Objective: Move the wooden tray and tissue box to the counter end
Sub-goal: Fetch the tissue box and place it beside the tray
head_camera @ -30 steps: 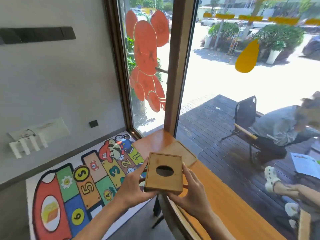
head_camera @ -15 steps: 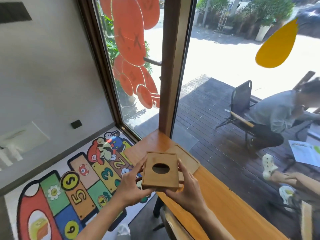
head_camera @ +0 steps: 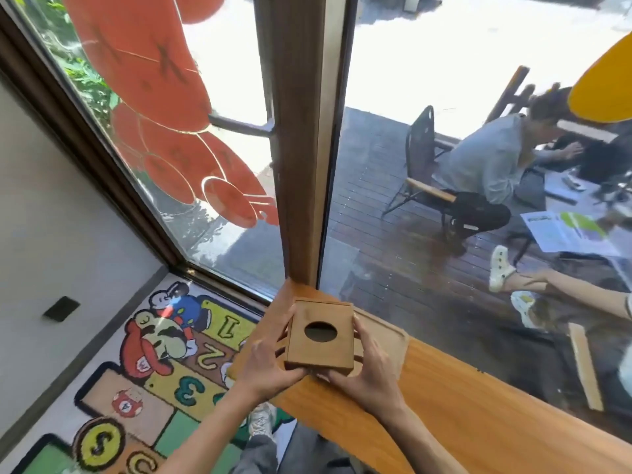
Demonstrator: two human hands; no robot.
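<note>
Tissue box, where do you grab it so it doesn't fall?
Grab the tissue box by its two long side walls, one hand from each side, as the left hand and right hand do here. Those walls are flat; the top has a round hole.

Count, head view. Hands: two, left hand [head_camera: 265, 366] and right hand [head_camera: 367, 367]. Tissue box [head_camera: 321, 333]: one, wooden, with one round hole in its top. Wooden tray [head_camera: 393, 340]: one. Counter [head_camera: 478, 415]: one. Floor mat [head_camera: 136, 381]: one, printed with numbered squares; the digits 1, 2, 3 and 5 are readable, others cut off or unclear. Wall socket [head_camera: 61, 308]: one. Orange window decal [head_camera: 164, 97]: one large figure. Yellow decal [head_camera: 605, 94]: one, partly in frame. Outside: one seated person [head_camera: 492, 172], one chair [head_camera: 420, 148], two pale shoes [head_camera: 501, 268].
</note>
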